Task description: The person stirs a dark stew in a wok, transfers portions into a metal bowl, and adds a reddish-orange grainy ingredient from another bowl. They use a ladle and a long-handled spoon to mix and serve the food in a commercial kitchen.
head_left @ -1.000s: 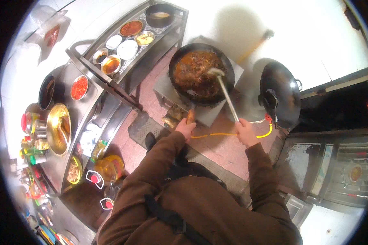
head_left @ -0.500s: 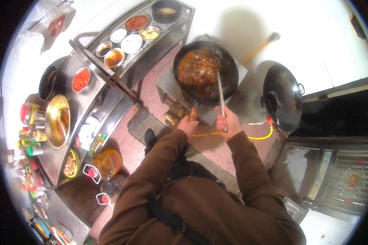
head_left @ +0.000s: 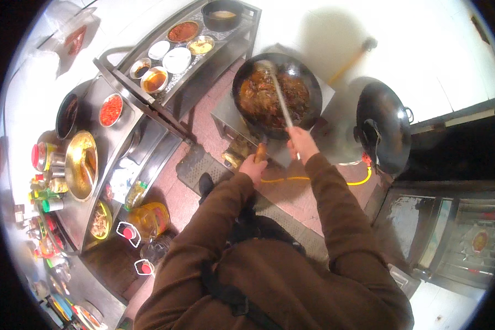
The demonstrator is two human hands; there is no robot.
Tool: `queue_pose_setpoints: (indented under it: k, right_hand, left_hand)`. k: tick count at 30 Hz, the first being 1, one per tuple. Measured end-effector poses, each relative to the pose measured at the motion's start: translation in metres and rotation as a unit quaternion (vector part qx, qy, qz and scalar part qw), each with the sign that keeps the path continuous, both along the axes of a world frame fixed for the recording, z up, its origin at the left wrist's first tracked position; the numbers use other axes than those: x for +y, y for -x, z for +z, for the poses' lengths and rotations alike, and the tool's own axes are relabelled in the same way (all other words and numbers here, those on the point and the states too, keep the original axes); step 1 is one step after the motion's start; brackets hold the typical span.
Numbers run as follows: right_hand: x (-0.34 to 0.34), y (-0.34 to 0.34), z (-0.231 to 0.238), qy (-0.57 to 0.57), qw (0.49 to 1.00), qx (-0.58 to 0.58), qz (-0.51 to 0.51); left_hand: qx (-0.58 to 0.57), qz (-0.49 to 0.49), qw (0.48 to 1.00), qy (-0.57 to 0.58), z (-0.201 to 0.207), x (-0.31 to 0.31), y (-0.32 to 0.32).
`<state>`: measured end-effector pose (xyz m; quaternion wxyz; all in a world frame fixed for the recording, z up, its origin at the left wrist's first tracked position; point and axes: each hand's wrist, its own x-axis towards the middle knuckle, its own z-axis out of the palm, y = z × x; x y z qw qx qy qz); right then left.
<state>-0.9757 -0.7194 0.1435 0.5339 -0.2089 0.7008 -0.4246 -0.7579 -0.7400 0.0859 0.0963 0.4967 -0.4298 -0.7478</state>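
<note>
Open floor between wok [head_left: 275, 96] and rack [head_left: 170, 82]

The wok [head_left: 275, 96] sits on a stove [head_left: 313, 140] in front of the person. A ladle [head_left: 278, 93] rests in the wok. A second wok [head_left: 384, 126] is to its right. To the left, small bowls [head_left: 177, 59] sit on a rack [head_left: 148, 96]. Farther left, a big pan [head_left: 81, 165] sits on a counter [head_left: 115, 137].

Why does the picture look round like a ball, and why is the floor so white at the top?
Head view: the fisheye lens bends straight edges, so the long steel counter curves and the corners go black. Bright light washes out the pale floor at the top, where the round black wok of brown stew casts a soft shadow. The picture is slightly blurry near the rim.
</note>
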Motion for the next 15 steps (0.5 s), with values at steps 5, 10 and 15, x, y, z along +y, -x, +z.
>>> queue_pose_setpoints:
  k: [5,10,15]
  right_hand:
    - [0.062,-0.003,-0.02,0.059,0.907,0.367,0.2]
    - [0.118,0.073,0.016,-0.098,0.735,0.609,0.281]
    - [0.155,0.087,0.044,-0.023,0.728,0.656,0.199]
  left_hand:
    - [0.014,-0.006,1.0,-0.014,0.011,-0.003,0.002]
    - [-0.003,-0.004,1.0,-0.023,0.025,-0.003,0.002]
    - [0.0,0.006,0.999,-0.036,0.021,-0.001,0.004]
